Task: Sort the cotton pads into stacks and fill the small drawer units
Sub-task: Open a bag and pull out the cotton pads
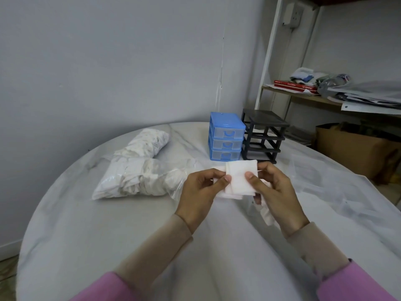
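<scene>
Above the table's middle, my left hand and my right hand together hold a small bunch of square white cotton pads, thumbs pinching the front pad. More pads hang under my right palm. Behind them stands a blue drawer unit with three clear drawers, all pushed in. Beside it on the right is a black drawer frame whose slots look empty. Two clear bags of cotton pads lie to the left.
A round white marble-look table bears everything. Clear plastic sheeting lies on its right side. A white shelf rack with papers and a cardboard box stand behind at the right; a wall is close behind.
</scene>
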Action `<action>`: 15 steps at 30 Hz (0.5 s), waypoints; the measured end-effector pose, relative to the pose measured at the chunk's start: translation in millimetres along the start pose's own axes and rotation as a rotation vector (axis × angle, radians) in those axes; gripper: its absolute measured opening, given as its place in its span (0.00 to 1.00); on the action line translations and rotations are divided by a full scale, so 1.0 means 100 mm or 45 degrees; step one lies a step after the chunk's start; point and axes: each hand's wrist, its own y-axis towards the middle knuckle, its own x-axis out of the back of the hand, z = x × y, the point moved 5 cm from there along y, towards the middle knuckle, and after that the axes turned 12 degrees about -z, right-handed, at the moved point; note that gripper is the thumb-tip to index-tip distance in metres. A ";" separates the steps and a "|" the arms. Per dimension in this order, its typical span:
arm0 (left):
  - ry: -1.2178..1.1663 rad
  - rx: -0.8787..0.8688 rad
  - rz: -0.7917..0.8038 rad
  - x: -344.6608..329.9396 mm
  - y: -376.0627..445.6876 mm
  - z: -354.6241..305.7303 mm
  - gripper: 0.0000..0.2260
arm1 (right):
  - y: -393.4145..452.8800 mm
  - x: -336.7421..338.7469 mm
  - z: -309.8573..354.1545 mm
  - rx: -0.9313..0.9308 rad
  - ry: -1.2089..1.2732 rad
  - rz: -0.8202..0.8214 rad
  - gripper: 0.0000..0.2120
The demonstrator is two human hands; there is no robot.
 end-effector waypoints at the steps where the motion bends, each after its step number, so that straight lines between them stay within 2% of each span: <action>1: 0.000 0.016 0.005 0.00 0.00 0.01 0.06 | 0.01 0.02 0.01 0.049 -0.046 -0.028 0.03; 2: 0.001 0.036 0.012 0.00 0.00 0.01 0.06 | 0.02 0.04 0.03 0.090 -0.078 -0.041 0.01; 6: -0.009 0.097 0.063 -0.02 -0.02 0.02 0.06 | 0.02 0.06 0.05 0.106 -0.062 -0.086 0.07; 9: -0.029 0.111 0.117 -0.05 -0.04 0.02 0.04 | 0.02 0.06 0.05 0.102 -0.049 -0.091 0.04; 15: 0.026 0.100 0.015 0.01 -0.01 0.04 0.06 | 0.04 0.11 0.06 0.130 -0.026 -0.158 0.03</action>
